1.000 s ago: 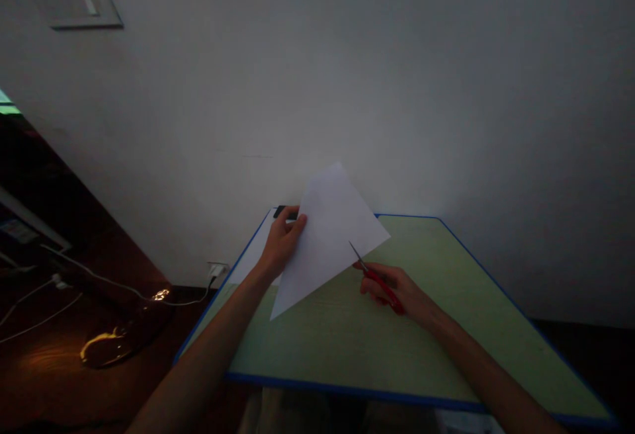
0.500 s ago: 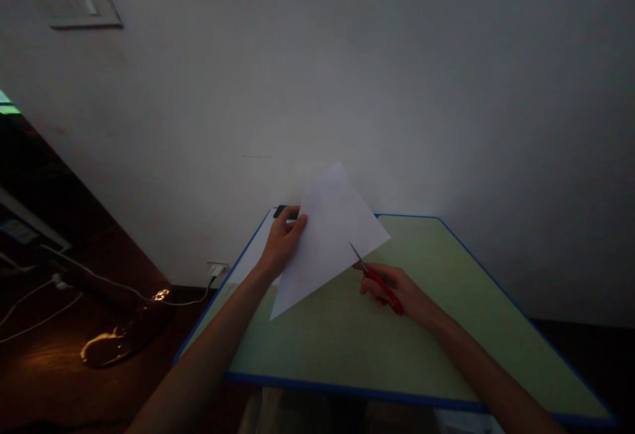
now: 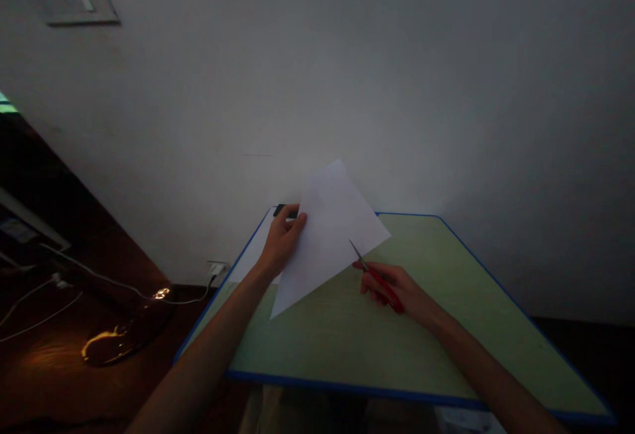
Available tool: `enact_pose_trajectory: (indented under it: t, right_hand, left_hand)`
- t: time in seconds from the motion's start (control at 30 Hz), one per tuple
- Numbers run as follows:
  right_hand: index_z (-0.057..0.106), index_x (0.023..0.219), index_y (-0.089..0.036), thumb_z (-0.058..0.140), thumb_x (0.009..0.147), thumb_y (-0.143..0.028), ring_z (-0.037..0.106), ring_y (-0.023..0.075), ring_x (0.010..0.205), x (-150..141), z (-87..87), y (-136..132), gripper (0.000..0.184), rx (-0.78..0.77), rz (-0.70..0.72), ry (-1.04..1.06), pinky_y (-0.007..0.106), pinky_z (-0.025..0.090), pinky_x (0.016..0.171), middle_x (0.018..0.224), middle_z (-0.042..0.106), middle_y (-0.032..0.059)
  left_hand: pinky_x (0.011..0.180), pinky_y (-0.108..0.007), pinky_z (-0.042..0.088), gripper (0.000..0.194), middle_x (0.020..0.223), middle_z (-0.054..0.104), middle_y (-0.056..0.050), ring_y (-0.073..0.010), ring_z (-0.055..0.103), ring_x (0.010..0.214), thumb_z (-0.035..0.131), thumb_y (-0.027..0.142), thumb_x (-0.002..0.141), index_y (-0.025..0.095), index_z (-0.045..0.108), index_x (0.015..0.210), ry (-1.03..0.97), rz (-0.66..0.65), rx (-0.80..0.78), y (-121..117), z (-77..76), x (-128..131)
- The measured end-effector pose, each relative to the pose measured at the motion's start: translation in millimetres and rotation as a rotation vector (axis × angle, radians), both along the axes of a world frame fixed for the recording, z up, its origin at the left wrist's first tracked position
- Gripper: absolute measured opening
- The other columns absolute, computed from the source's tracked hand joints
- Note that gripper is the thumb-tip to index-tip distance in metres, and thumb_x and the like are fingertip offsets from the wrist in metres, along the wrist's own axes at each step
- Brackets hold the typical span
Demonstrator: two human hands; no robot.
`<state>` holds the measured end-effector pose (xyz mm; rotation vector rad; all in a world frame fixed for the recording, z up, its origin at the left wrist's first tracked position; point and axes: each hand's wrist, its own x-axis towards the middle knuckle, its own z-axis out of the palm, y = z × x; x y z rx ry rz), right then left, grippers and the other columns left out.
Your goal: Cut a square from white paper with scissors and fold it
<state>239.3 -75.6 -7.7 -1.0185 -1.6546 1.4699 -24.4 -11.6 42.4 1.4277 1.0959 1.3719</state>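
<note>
A white sheet of paper [image 3: 330, 225] is held tilted above the table, one corner pointing up toward the wall. My left hand [image 3: 286, 235] pinches its left edge, thumb on the near face and fingers behind. Scissors [image 3: 381, 285] with red handles are gripped in my right hand [image 3: 391, 288] at the paper's lower right edge. One blade lies over the front of the sheet; the other is hidden, so the paper appears to be between them. A second white sheet [image 3: 251, 259] lies on the table under my left arm.
The pale green table [image 3: 446, 348] has a blue rim and stands against a grey wall [image 3: 397, 90]. A dark object [image 3: 281, 210] sits at its back edge behind my left hand. At left are a plug [image 3: 217, 268], white cables and a shiny round base [image 3: 106, 345].
Both hands, the paper and the scissors keep nearly the same position. The whole view has shifted very slightly.
</note>
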Motion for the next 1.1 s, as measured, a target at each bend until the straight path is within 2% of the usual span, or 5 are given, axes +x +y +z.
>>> enact_pose_trajectory:
  t: [0.3, 0.63, 0.77, 0.93, 1.1]
  right_hand:
    - [0.061, 0.131, -0.017, 0.062, 0.087, -0.055, 0.051, 0.0083, 0.057, 0.5, -1.8, 1.1, 0.058, 0.004, -0.016, -0.013, 0.022, 0.038, 0.050, 0.084, 0.064, 0.0044]
    - [0.063, 0.127, -0.015, 0.064, 0.084, -0.057, 0.050, 0.0079, 0.055, 0.7, 0.9, -0.8, 0.060, 0.002, -0.023, -0.034, 0.022, 0.038, 0.049, 0.081, 0.063, 0.0038]
    - [0.065, 0.121, -0.015, 0.063, 0.085, -0.056, 0.051, 0.0078, 0.055, 1.0, -1.4, 0.1, 0.055, -0.006, -0.025, -0.035, 0.022, 0.037, 0.048, 0.082, 0.063, 0.0039]
    - [0.068, 0.104, -0.013, 0.062, 0.085, -0.056, 0.050, 0.0079, 0.054, 0.8, -0.8, -0.7, 0.048, 0.003, -0.021, -0.033, 0.022, 0.037, 0.047, 0.079, 0.063, 0.0035]
    - [0.066, 0.109, -0.013, 0.062, 0.085, -0.055, 0.049, 0.0073, 0.053, 0.1, 1.3, -1.3, 0.048, 0.008, -0.028, -0.050, 0.022, 0.036, 0.046, 0.080, 0.062, 0.0033]
  left_hand:
    - [0.049, -0.022, 0.049, 0.040, 0.075, 0.069, -0.003, -0.0130, 0.060, 0.052, 0.063, 0.047, 0.086, 0.021, 0.055, 0.115, 0.001, 0.024, 0.004, -1.4, 0.8, 0.5]
    - [0.045, -0.020, 0.046, 0.040, 0.069, 0.066, 0.000, -0.0120, 0.058, 0.049, 0.065, 0.046, 0.084, 0.022, 0.055, 0.113, -0.013, 0.023, 0.006, -1.1, 1.6, 0.7]
    - [0.045, -0.020, 0.047, 0.041, 0.070, 0.067, -0.001, -0.0136, 0.060, 0.052, 0.065, 0.048, 0.083, 0.022, 0.055, 0.113, -0.023, 0.018, 0.005, -1.4, 1.2, 0.8]
    - [0.046, -0.021, 0.047, 0.041, 0.071, 0.067, 0.000, -0.0125, 0.059, 0.050, 0.064, 0.047, 0.084, 0.022, 0.055, 0.115, -0.036, 0.016, 0.009, -3.3, 2.4, 2.3]
    - [0.045, -0.020, 0.047, 0.040, 0.069, 0.066, 0.000, -0.0126, 0.059, 0.050, 0.065, 0.047, 0.084, 0.022, 0.056, 0.114, -0.023, 0.035, 0.016, -3.6, 3.0, 2.0]
